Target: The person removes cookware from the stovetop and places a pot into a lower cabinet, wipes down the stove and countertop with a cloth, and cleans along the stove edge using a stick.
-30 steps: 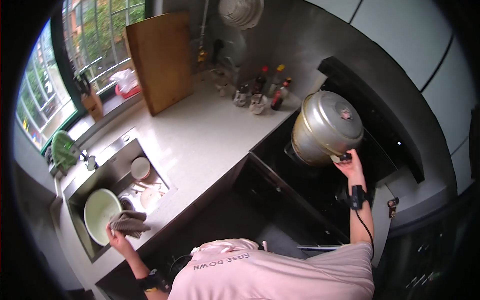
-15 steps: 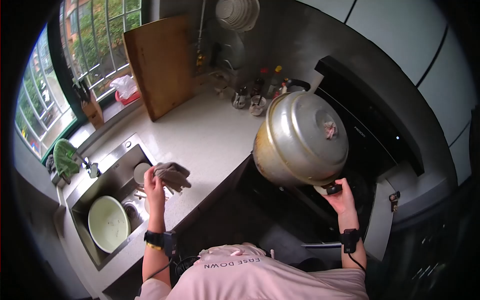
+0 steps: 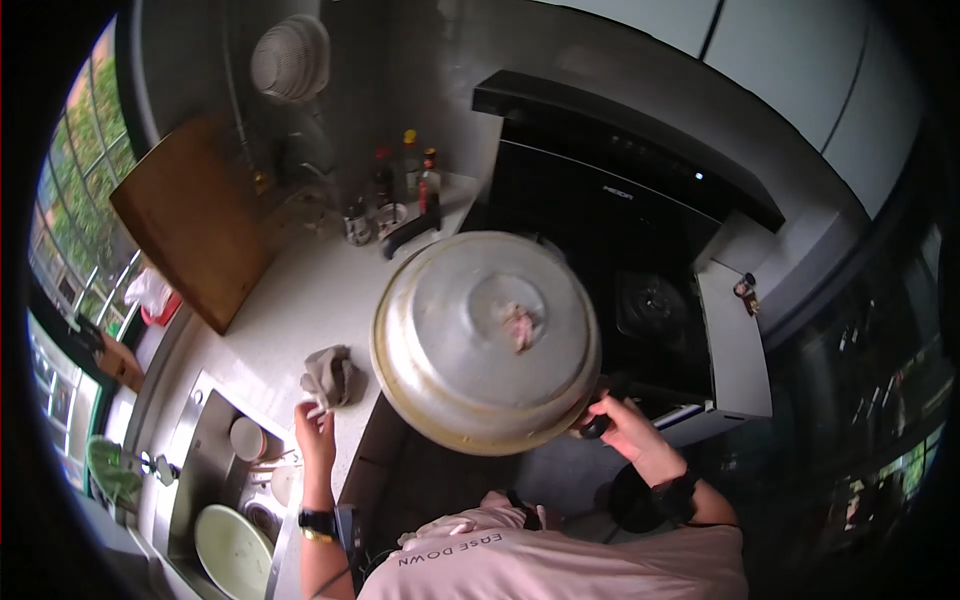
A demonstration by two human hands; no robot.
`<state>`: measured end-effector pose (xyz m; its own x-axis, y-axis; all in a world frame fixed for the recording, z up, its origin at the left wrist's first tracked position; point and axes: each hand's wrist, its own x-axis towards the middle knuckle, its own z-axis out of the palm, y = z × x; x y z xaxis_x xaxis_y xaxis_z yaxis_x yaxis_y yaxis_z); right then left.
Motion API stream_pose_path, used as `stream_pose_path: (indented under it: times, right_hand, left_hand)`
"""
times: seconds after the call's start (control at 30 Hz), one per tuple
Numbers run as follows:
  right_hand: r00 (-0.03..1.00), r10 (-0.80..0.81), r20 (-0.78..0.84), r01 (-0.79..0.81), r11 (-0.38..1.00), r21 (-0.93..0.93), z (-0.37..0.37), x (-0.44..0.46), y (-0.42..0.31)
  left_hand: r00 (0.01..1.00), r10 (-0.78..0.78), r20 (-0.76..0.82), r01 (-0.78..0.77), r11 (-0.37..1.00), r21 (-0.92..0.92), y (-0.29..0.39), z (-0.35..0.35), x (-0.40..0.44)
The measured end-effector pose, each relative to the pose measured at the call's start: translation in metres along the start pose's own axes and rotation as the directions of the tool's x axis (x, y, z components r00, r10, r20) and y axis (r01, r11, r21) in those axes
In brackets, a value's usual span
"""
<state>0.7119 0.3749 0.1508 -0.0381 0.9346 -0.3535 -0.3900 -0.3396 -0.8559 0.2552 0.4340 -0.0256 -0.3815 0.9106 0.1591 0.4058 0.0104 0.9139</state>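
Note:
A large dull metal pot [image 3: 400, 370] with a domed lid [image 3: 450, 310] fills the middle of the view, tilted toward me. My right hand [image 3: 628, 428] is wrapped around its near black handle [image 3: 596, 426]. The far black handle [image 3: 411, 233] sticks out toward the bottles. A crumpled pinkish scrap [image 3: 519, 328] sits at the lid's centre, where a knob would be. On the left, my left hand [image 3: 315, 430] pinches the lower edge of a grey-brown cloth [image 3: 330, 374] above the counter. The pot's underside is hidden.
A steel sink [image 3: 186, 470] holds a pale green basin [image 3: 235, 552] and dishes. Bottles [image 3: 411, 165] and jars stand at the back of the counter [image 3: 290, 300], beside a leaning wooden cutting board [image 3: 190, 220]. The black stove [image 3: 655, 300] lies behind the pot.
My view has turned right. The pot has come off the stove side toward me and left, its lid facing me more. The cloth stays with my left hand, lower over the counter.

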Motion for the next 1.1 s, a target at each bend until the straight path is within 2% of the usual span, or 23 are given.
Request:
stream_pose_path:
  times: [0.03,0.1,0.17,0.2,0.27,0.33,0.5,0.57,0.6,0.63,0.67,0.7,0.73,0.8,0.87,0.9,1.0,1.03,1.1]
  right_hand:
    - [0.998,0.026,0.064,-0.027,1.0,0.013,-0.01,0.004,0.006]
    - [0.995,0.097,0.034,-0.097,0.995,0.002,-0.017,0.003,0.009]
    - [0.984,0.163,0.077,-0.166,0.985,0.036,-0.034,0.012,0.021]
    - [0.98,0.16,0.115,-0.163,0.986,0.018,-0.037,0.016,0.019]
    - [0.967,0.164,0.196,-0.163,0.986,-0.02,-0.036,0.023,0.013]
    - [0.955,0.187,0.229,-0.172,0.982,-0.083,-0.039,0.029,0.002]
    - [0.939,0.184,0.29,-0.131,0.972,-0.192,-0.05,0.05,-0.005]
    - [0.942,0.229,0.247,-0.164,0.952,-0.257,-0.058,0.048,-0.009]
    - [0.93,0.271,0.247,-0.19,0.933,-0.306,-0.061,0.05,-0.01]
    - [0.942,0.295,0.159,-0.223,0.907,-0.357,-0.069,0.051,-0.01]
    - [0.948,0.279,0.152,-0.212,0.912,-0.35,-0.075,0.048,-0.008]
    - [0.954,0.262,0.144,-0.2,0.917,-0.344,-0.081,0.045,-0.006]
    - [0.959,0.202,0.197,-0.149,0.955,-0.257,-0.084,0.033,-0.006]
    - [0.972,0.173,0.162,-0.135,0.966,-0.222,-0.089,0.004,0.005]
    - [0.969,0.139,0.206,-0.091,0.969,-0.228,-0.087,-0.024,0.013]
    - [0.976,0.139,0.165,-0.096,0.965,-0.243,-0.092,-0.032,0.021]
    - [0.986,0.136,0.097,-0.106,0.959,-0.261,-0.092,-0.045,0.025]
    - [0.99,0.125,0.063,-0.107,0.965,-0.24,-0.085,-0.054,0.029]
    - [0.989,0.14,0.053,-0.127,0.972,-0.2,-0.076,-0.07,0.039]
  left_hand:
    - [0.996,0.041,-0.083,-0.041,0.999,0.001,0.009,0.001,-0.011]
    - [0.997,-0.055,-0.054,0.05,0.996,-0.076,0.002,-0.005,-0.027]
    - [0.991,-0.102,-0.082,0.102,0.995,-0.011,0.007,-0.012,-0.045]
    - [0.987,-0.129,-0.1,0.131,0.991,0.01,0.02,-0.014,-0.055]
    - [0.98,-0.151,-0.129,0.141,0.987,-0.081,0.041,-0.015,-0.071]
    - [0.981,-0.155,-0.117,0.149,0.987,-0.065,0.054,-0.015,-0.089]
    - [0.949,-0.214,-0.233,0.216,0.976,-0.019,0.056,-0.008,-0.136]
    - [0.916,-0.294,-0.274,0.319,0.947,0.049,0.06,-0.008,-0.165]
    - [0.871,-0.416,-0.261,0.43,0.903,-0.006,0.068,-0.006,-0.176]
    - [0.896,-0.368,-0.25,0.379,0.925,-0.001,0.023,-0.011,-0.194]
    - [0.912,-0.323,-0.252,0.334,0.942,0.004,0.026,-0.01,-0.204]
    - [0.912,-0.348,-0.218,0.38,0.917,0.122,0.066,-0.01,-0.21]
    - [0.912,-0.363,-0.19,0.388,0.914,0.117,0.041,-0.014,-0.231]
    - [0.862,-0.492,-0.125,0.504,0.857,0.105,0.01,-0.032,-0.276]
    - [0.755,-0.653,-0.061,0.656,0.751,0.076,-0.027,-0.05,-0.312]
    - [0.705,-0.708,-0.044,0.709,0.705,0.017,-0.049,-0.058,-0.328]
    - [0.587,-0.8,-0.119,0.778,0.599,-0.19,-0.075,-0.065,-0.362]
    - [0.592,-0.784,-0.184,0.778,0.616,-0.125,-0.102,-0.069,-0.375]
    - [0.579,-0.779,-0.241,0.733,0.627,-0.266,-0.125,-0.086,-0.389]
